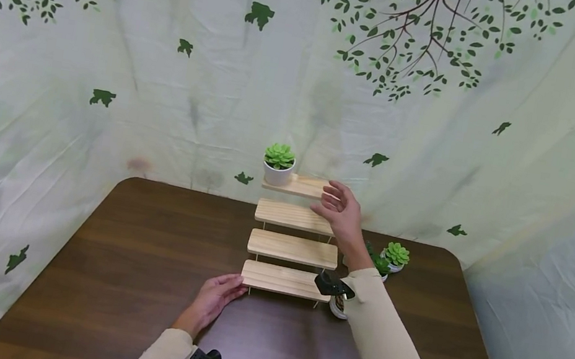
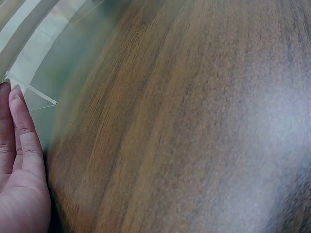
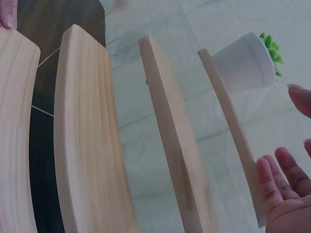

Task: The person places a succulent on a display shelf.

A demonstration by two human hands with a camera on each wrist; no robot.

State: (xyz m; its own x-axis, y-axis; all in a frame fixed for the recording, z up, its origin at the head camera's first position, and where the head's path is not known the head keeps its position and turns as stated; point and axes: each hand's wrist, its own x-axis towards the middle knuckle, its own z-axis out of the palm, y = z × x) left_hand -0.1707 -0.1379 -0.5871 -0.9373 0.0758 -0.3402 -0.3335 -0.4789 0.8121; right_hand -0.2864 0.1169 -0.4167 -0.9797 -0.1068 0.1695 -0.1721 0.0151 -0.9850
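Observation:
A tiered wooden display stand (image 1: pixel 292 248) with several light plank shelves on clear supports rises at the table's far side. On the left end of its top shelf sits a green succulent in a white pot (image 1: pixel 279 165), also seen in the right wrist view. My left hand (image 1: pixel 213 303) holds the left front corner of the lowest shelf between its thumb and fingers. At the right end of the top shelf is my right hand (image 1: pixel 341 213), thumb apart from loosely bent fingers, nothing between them. In the right wrist view, fingertips (image 3: pixel 266 170) lie right at that shelf's end.
Right of the stand, partly behind the right forearm, are a small potted succulent (image 1: pixel 396 255), a darker green plant (image 1: pixel 378 263) and a white pot (image 1: pixel 339 307). The brown wooden table (image 1: pixel 158 247) meets a leaf-patterned cloth backdrop (image 1: pixel 210 98) behind and at both sides.

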